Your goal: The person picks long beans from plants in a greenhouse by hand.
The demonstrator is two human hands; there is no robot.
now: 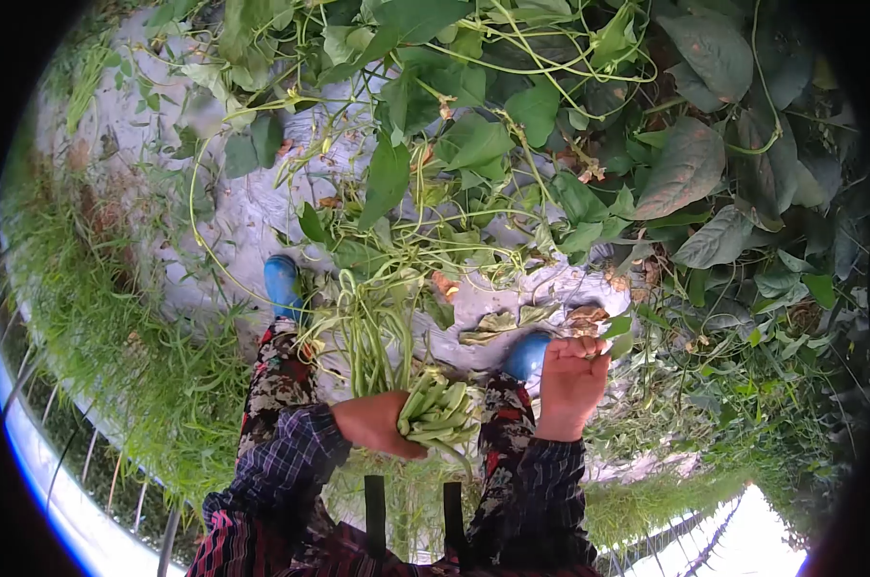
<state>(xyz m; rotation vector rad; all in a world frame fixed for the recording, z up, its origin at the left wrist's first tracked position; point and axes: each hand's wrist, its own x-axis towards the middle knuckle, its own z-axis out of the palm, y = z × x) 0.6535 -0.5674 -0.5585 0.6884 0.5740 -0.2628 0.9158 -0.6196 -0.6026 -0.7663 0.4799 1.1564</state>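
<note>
A thick bundle of long green beans (440, 412) lies in my left hand (382, 423), whose fingers are wrapped round it. The cut-looking ends bunch together at the right of the hand, and the long pods hang away toward the ground in front of my left leg. My right hand (571, 385) is raised over my right boot, with its fingers curled in toward the palm. A green leaf (620, 335) shows right at its fingertips; what the curled fingers hold, if anything, is hidden.
Pale plastic sheeting (233, 202) covers the ground, with dry brown leaves (500, 327) on it. Bean vines with broad leaves (704, 163) crowd the top and right. Grass (137, 365) grows along the left. My blue boots (282, 287) stand on the sheeting.
</note>
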